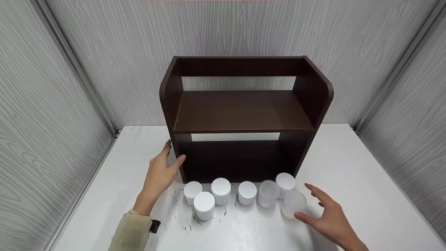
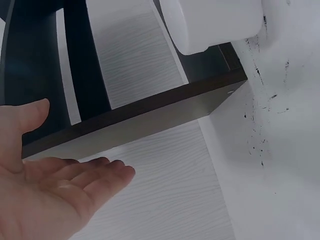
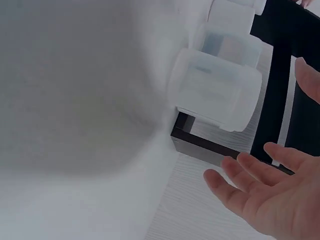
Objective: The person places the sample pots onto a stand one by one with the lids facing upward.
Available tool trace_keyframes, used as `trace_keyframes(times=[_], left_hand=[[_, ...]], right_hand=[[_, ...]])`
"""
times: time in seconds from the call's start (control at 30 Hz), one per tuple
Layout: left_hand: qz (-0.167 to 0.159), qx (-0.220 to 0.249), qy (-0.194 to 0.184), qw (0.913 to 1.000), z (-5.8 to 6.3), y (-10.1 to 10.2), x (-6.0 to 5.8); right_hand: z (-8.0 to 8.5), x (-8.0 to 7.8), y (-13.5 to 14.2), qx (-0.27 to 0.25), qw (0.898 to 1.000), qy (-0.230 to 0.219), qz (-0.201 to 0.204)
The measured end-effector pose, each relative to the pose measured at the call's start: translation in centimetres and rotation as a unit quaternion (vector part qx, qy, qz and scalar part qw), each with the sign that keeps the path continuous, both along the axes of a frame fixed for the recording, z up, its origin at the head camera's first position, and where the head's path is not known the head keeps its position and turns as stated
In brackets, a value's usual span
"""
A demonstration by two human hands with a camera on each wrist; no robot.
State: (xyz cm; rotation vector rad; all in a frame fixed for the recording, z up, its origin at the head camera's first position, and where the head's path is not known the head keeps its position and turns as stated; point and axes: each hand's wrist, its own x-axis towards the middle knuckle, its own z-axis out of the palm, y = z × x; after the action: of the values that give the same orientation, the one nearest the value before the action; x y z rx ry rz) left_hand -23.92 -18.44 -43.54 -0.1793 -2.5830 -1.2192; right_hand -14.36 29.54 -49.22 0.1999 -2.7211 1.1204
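A dark brown two-tier shelf (image 1: 244, 111) stands upright on the white table. Along its front foot is a loose row of several white jars (image 1: 221, 188) and two frosted translucent jars (image 1: 294, 205). My left hand (image 1: 156, 176) is at the shelf's left side panel, fingers extended along its outer face and thumb at its front edge; whether it touches the panel I cannot tell. To the right of the nearer frosted jar, my right hand (image 1: 329, 216) has its fingers spread and holds nothing. In the right wrist view that jar (image 3: 215, 90) lies beyond the right hand's fingertips (image 3: 215, 182).
Grey wood-grain walls (image 1: 223, 28) close off the back and both sides. Dark scuff marks (image 2: 257, 75) dot the white table (image 1: 362, 174) near the shelf's left front corner. A black wristband piece (image 1: 155, 226) sits by the left sleeve.
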Motion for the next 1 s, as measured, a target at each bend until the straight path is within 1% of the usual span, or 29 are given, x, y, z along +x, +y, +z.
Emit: trace_keyframes(times=[0.17,0.27,0.33,0.53,0.87,1.0], left_hand=[[-0.019,0.05,0.005,0.9985,-0.1,-0.1,-1.2],[-0.022,0.076,0.004,0.9969,-0.3,-0.2,-1.8],[-0.02,0.084,0.006,0.9962,-0.4,-0.2,-2.0],[-0.019,0.094,0.017,0.9952,-0.6,-0.1,-2.5],[-0.014,0.109,0.033,0.9934,-1.0,0.4,-2.9],[-0.013,0.111,0.035,0.9931,-1.0,0.5,-2.9]], right_hand=[[-0.6,-0.4,0.3,-0.024,1.0,-0.02,-0.003],[-1.0,-0.9,0.5,-0.051,0.998,-0.037,0.007],[-1.3,-1.2,0.6,-0.07,0.996,-0.05,0.013],[-1.7,-2.0,0.8,-0.113,0.99,-0.078,0.022],[-2.3,-2.5,0.9,-0.165,0.982,-0.079,0.033],[-2.4,-2.6,0.9,-0.18,0.98,-0.078,0.035]])
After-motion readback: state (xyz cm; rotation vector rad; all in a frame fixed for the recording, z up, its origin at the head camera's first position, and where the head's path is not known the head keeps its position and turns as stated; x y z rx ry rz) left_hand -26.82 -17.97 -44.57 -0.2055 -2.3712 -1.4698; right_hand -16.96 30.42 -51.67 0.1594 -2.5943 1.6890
